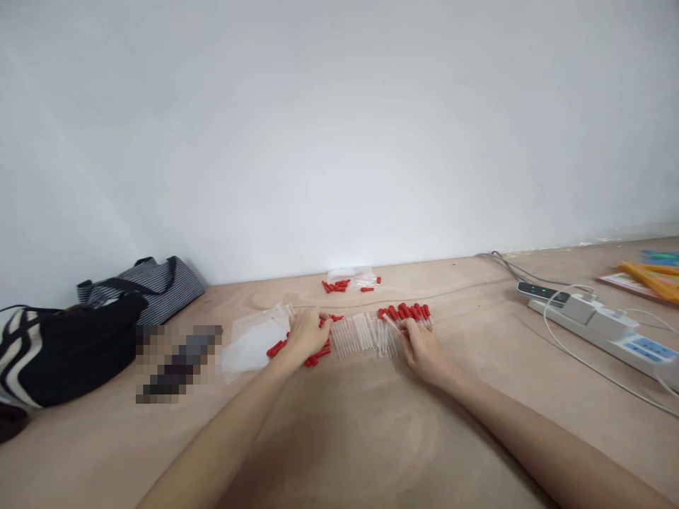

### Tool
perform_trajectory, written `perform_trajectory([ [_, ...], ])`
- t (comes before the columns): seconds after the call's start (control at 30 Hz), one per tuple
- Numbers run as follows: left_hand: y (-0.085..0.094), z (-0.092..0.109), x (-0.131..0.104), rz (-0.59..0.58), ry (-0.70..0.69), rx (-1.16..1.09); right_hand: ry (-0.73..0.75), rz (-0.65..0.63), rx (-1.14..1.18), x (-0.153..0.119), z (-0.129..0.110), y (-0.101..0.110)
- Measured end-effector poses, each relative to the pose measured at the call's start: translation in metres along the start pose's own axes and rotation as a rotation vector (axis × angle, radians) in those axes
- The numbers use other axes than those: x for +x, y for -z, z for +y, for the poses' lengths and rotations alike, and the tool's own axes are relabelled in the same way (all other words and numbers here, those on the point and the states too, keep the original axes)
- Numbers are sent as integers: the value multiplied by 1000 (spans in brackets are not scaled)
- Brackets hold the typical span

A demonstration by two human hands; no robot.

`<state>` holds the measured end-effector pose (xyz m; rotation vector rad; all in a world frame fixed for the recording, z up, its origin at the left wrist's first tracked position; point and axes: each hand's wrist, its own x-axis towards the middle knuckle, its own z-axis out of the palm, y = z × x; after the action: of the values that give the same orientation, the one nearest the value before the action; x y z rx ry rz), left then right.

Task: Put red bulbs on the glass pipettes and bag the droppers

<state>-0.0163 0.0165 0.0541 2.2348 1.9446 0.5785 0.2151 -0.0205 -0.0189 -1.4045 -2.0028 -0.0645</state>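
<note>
My left hand point(308, 334) is over a scattered pile of red rubber bulbs point(312, 359), its fingers closed with a bit of red showing between them. Between my hands lies a row of thin clear glass tubes point(358, 334), side by side. My right hand point(424, 351) pinches one glass tube point(392, 323), which slants up to the left from the fingertips. Just beyond that hand, several droppers with red bulbs point(404, 311) lie together, their tubes partly hidden by my fingers.
Clear plastic bags point(254, 343) lie left of the pile. Farther back, more red bulbs point(337, 285) rest by another clear bag point(350, 273). A black bag point(79, 353) and a striped bag point(177, 283) stand left. On the right are a power strip point(610, 336), cables and a yellow object point(650, 279).
</note>
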Motion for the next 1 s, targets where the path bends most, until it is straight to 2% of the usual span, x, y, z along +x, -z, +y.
perform_trajectory([
  [0.1, -12, -5, -40, -8, -161, -58, 72, 28, 141, -4, -7, 1],
  [0.17, -25, -9, -60, 45, -289, -133, 97, 14, 243, -7, -15, 3],
  [0.23, -37, -14, -72, 134, -390, -250, 111, -33, 345, -11, -24, 6],
  [0.3, -44, -16, -77, 151, -439, -314, 109, -73, 409, -14, -32, 9],
  [0.43, -47, -13, -79, 96, -455, -339, 95, -114, 433, -18, -41, 11],
  [0.7, -43, -8, -83, 93, -403, -187, 138, -166, 361, -20, -45, 1],
  [1.0, -42, -8, -82, 122, -403, -200, 169, -205, 357, -19, -52, 4],
])
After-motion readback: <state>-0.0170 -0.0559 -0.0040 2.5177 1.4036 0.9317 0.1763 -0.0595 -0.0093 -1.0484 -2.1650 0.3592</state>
